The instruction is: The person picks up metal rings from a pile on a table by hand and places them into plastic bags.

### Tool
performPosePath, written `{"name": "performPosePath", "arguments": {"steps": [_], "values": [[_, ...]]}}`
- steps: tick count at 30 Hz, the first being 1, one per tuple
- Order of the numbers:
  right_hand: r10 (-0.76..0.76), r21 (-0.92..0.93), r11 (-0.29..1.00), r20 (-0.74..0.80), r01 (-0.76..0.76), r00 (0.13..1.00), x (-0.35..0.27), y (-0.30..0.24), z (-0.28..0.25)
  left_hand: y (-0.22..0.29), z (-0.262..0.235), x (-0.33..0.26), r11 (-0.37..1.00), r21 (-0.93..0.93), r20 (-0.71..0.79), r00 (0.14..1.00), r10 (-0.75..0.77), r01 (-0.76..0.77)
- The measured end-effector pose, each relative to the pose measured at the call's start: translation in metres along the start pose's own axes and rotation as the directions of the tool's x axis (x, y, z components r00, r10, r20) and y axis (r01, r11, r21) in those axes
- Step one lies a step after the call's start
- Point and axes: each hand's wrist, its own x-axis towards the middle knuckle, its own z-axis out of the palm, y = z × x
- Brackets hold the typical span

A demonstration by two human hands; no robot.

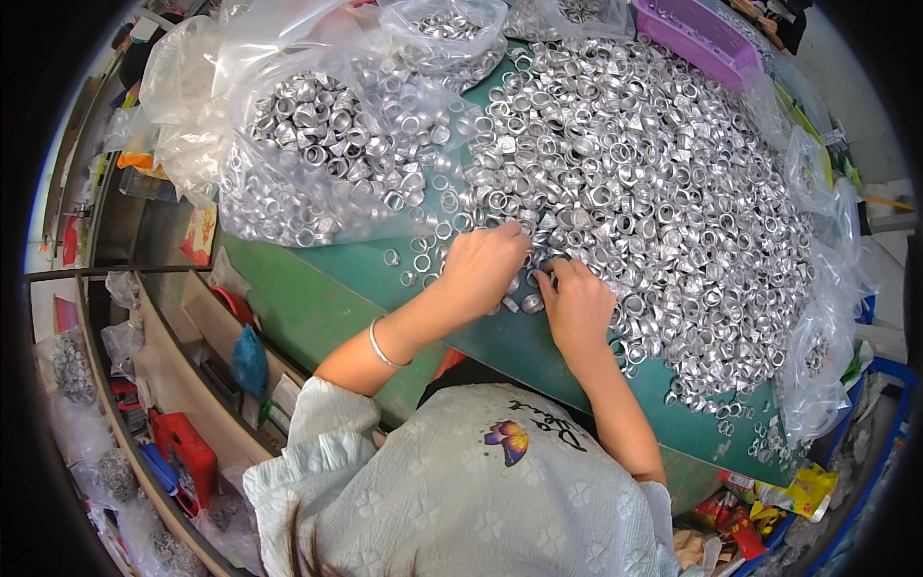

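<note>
A wide heap of silver metal rings [654, 183] covers much of the green table [385, 274] before me. At its near left edge my left hand [484, 267] is closed, its curled fingertips among the rings; what they hold is too small to make out. Just to its right, my right hand [579, 303] has thumb and fingers drawn together at the heap's edge, and anything in them is hidden. Several loose rings [420, 263] lie left of my left hand. A few more sit between the two hands.
A large clear plastic bag [279, 207] of rings lies open at the far left, with another filled bag [447, 58] behind it. The purple basket [697, 43] stands at the far right. Crumpled plastic [822, 308] lines the right edge. Left of me is a shelf with a red object [183, 452].
</note>
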Motion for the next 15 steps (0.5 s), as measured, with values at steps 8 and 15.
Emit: {"name": "performPosePath", "arguments": {"steps": [8,15], "values": [[0.027,0.455,0.89,-0.148,0.044,0.989,-0.006,0.008,-0.011,0.0,-0.009,-0.015,0.847,-0.512,-0.16,0.952,-0.26,0.145],[0.238,0.808,0.583,-0.072,-0.083,0.969,-0.023,0.007,-0.022,0.027,-0.019,-0.026,0.609,-0.782,-0.046,0.962,-0.269,0.133]]}}
